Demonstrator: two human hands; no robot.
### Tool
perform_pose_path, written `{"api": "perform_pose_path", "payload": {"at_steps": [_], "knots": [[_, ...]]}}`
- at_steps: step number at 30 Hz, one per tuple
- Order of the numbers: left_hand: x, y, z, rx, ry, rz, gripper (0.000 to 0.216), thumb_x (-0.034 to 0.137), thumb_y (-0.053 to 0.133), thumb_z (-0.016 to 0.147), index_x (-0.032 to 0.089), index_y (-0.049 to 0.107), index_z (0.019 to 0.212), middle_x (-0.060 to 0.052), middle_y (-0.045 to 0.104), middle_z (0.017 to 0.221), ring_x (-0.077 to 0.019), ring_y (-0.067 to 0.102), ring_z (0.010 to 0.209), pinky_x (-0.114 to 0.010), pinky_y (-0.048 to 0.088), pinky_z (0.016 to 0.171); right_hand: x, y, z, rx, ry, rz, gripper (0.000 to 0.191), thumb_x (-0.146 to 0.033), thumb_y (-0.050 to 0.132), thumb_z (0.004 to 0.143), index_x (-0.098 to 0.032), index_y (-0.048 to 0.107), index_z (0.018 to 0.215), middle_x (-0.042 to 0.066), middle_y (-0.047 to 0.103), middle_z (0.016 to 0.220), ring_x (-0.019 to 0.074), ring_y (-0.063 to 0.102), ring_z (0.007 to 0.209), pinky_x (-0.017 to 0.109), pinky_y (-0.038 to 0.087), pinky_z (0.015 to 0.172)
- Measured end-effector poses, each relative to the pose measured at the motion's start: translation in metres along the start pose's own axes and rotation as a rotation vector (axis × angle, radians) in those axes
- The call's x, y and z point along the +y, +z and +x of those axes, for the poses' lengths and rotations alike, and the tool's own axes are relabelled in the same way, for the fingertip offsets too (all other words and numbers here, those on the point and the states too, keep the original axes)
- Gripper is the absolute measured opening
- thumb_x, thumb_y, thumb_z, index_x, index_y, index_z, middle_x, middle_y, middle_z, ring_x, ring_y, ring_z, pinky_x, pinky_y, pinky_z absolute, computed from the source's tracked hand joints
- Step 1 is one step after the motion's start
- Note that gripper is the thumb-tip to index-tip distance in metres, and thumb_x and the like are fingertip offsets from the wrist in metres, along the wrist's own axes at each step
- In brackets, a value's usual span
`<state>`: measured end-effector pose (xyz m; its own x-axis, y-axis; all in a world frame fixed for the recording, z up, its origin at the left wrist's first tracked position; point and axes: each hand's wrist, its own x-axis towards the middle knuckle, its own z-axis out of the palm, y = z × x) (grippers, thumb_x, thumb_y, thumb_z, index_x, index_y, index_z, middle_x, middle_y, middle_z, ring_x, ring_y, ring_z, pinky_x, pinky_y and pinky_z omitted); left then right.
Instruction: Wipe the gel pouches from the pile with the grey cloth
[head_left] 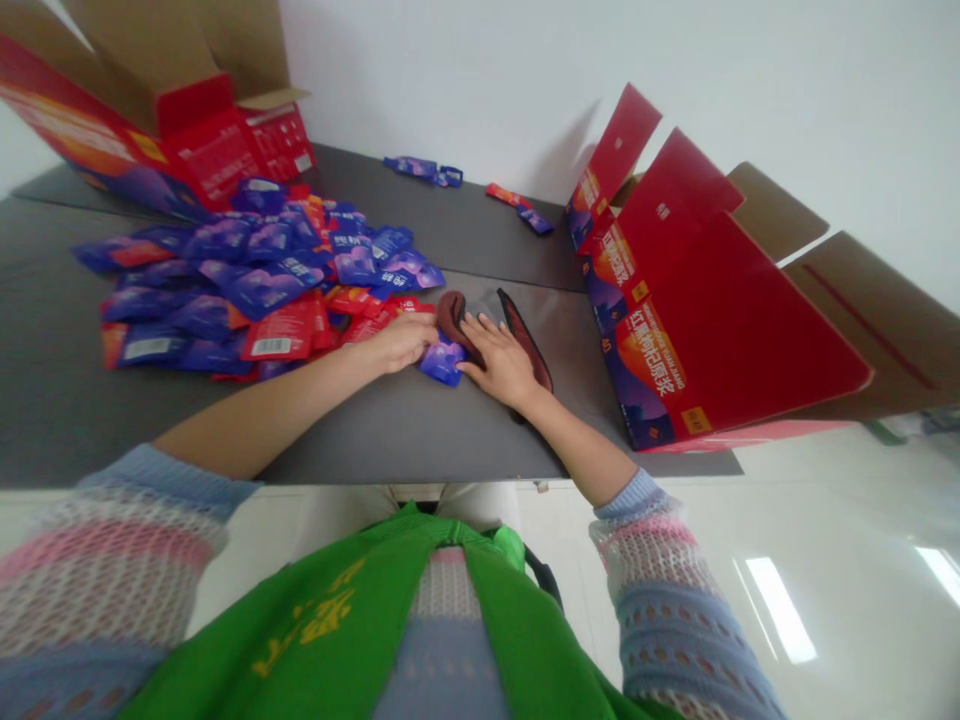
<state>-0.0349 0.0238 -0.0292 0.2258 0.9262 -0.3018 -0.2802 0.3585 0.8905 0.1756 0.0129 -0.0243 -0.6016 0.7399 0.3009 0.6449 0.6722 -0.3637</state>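
Note:
My left hand (pixel 397 342) has its fingers curled on a purple pouch (pixel 442 360) lying on the dark grey table (pixel 390 420). My right hand (pixel 501 362) lies flat, fingers spread, on a dark brown pouch-like item (pixel 453 312) beside that packet. A big pile of purple and red pouches (pixel 255 280) spreads just left of my left hand.
An open red carton (pixel 697 320) lies on its side at the right table edge, flaps out. Another open red carton (pixel 172 120) stands at the back left. A few loose pouches (pixel 424 170) (pixel 521 205) lie near the white wall.

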Motion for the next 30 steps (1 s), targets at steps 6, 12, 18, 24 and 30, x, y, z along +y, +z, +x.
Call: {"api": "perform_pose_path", "payload": {"at_steps": [6, 12, 18, 24, 30], "knots": [[0.005, 0.001, 0.0, -0.042, -0.039, -0.073, 0.04, -0.013, 0.053, 0.056, 0.011, 0.071, 0.082, -0.009, 0.073, 0.079, -0.0201, 0.071, 0.079, -0.031, 0.058, 0.078, -0.009, -0.007, 0.002, -0.088, -0.133, 0.044, 0.032, -0.026, 0.054, 0.099, -0.024, 0.068, 0.128, 0.007, 0.066, 0.135, 0.0248, 0.049, 0.139, 0.054, 0.025, 0.123], [0.008, -0.003, 0.001, 0.048, -0.084, 0.007, 0.053, -0.011, 0.053, 0.06, 0.011, 0.074, 0.103, -0.009, 0.075, 0.085, -0.0162, 0.07, 0.072, -0.027, 0.056, 0.071, -0.021, -0.022, -0.005, -0.316, -0.372, 0.263, 0.028, -0.027, 0.05, 0.102, -0.029, 0.069, 0.122, 0.0, 0.073, 0.124, 0.0157, 0.063, 0.125, 0.047, 0.026, 0.124], [0.013, 0.0, -0.005, -0.018, -0.105, 0.016, 0.071, -0.012, 0.047, 0.058, 0.012, 0.072, 0.12, -0.009, 0.077, 0.092, -0.0175, 0.072, 0.078, -0.025, 0.057, 0.072, -0.03, -0.019, -0.01, -0.364, -0.466, 0.376, 0.029, -0.03, 0.045, 0.104, -0.027, 0.069, 0.121, 0.0, 0.074, 0.12, 0.0135, 0.066, 0.119, 0.044, 0.033, 0.121], [0.011, -0.004, -0.002, -0.041, -0.102, -0.021, 0.057, -0.012, 0.053, 0.066, 0.009, 0.072, 0.116, -0.013, 0.077, 0.094, -0.0188, 0.073, 0.077, -0.026, 0.059, 0.071, -0.002, -0.036, -0.007, 0.153, -0.219, 0.297, 0.034, -0.04, 0.045, 0.102, -0.026, 0.074, 0.111, 0.002, 0.076, 0.113, 0.0185, 0.068, 0.117, 0.047, 0.034, 0.121], [0.012, -0.007, 0.0, -0.09, -0.156, -0.031, 0.055, -0.015, 0.055, 0.066, 0.006, 0.071, 0.114, -0.016, 0.076, 0.096, -0.0203, 0.074, 0.079, -0.027, 0.06, 0.071, 0.021, -0.063, -0.009, 0.665, 0.082, 0.282, 0.046, -0.049, 0.038, 0.102, -0.022, 0.07, 0.123, 0.009, 0.071, 0.125, 0.0239, 0.063, 0.124, 0.05, 0.042, 0.114]]}}
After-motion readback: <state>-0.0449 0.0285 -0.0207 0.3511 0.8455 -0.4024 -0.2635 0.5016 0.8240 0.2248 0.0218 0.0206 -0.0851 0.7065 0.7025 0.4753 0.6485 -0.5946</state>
